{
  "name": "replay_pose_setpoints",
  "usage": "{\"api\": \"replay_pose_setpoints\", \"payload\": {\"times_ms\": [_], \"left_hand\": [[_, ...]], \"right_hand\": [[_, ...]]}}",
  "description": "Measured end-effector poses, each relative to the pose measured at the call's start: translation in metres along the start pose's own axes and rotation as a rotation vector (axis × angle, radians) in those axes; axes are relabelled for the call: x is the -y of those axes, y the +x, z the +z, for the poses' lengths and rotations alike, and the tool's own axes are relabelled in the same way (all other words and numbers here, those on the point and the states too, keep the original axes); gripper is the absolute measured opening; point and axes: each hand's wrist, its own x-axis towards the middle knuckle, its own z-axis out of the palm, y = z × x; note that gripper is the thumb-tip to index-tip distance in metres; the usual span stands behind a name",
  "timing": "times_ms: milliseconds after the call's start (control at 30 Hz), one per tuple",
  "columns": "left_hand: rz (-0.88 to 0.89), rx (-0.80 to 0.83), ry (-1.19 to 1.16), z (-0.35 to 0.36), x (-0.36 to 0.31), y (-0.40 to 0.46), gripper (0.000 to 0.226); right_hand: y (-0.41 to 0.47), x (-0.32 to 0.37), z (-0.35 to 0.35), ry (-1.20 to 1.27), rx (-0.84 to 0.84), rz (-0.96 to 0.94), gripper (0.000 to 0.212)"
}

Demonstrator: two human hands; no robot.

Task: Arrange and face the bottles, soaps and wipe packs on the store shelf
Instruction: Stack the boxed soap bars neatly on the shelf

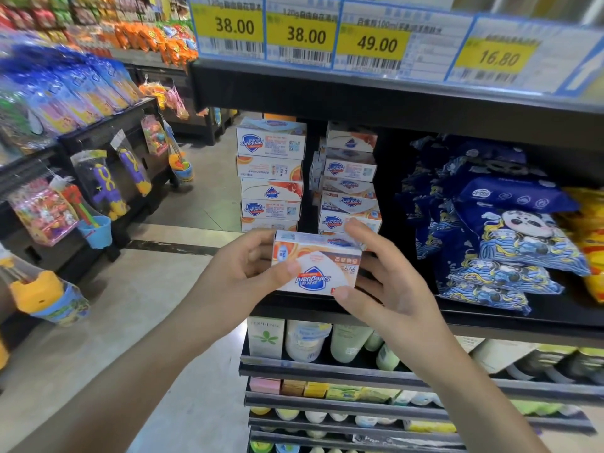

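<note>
I have a Safeguard soap box (318, 268) in both hands at the centre of the frame, just in front of the shelf edge (327, 305). Its printed face is toward me and the logo reads upside down. My left hand (243, 273) grips the box's left end, thumb curled over the front face near the logo, fingers wrapped behind. My right hand (384, 282) holds the right end, thumb at the lower front corner, index finger hooked over the top right edge, the other fingers spread behind the box.

Directly behind the box, on the same shelf, stand two stacks of soap boxes: the left stack (270, 174) fairly squared, the right stack (349, 181) uneven, with boxes turned at differing angles. To the right of them lie dark blue panda-print wipe packs (510, 237), piled loosely and slumping forward, and at the far right edge of the frame yellow packs (588, 243).

Across the top of the frame run yellow price tags (302, 34) reading 38.00, 38.00, 49.00 and 16.80. Below my hands, the lower shelves hold bottles (346, 343) and a row of coloured soap bars (313, 389). At the left of the frame, toy packs (104, 184) hang on another rack.
</note>
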Motion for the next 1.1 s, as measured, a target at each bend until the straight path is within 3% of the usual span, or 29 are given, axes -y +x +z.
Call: {"api": "replay_pose_setpoints", "payload": {"times_ms": [167,500,733,867,1100], "left_hand": [[-0.068,0.008,-0.049,-0.003,0.000,0.001,0.052],[-0.144,-0.022,-0.032,-0.004,-0.003,0.000,0.067],[-0.074,-0.025,-0.073,-0.010,-0.005,-0.002,0.075],[0.017,0.046,0.057,-0.016,0.003,-0.004,0.093],[0.042,-0.105,0.235,-0.021,0.012,0.002,0.086]], "right_hand": [[-0.001,0.001,0.002,-0.079,0.033,-0.052,0.042],[0.002,-0.003,0.004,-0.171,-0.061,-0.052,0.047],[0.009,-0.007,0.004,-0.099,-0.085,-0.017,0.046],[0.014,-0.010,0.009,0.016,-0.097,0.043,0.042],[0.019,-0.011,0.018,-0.051,-0.079,0.109,0.039]]}}
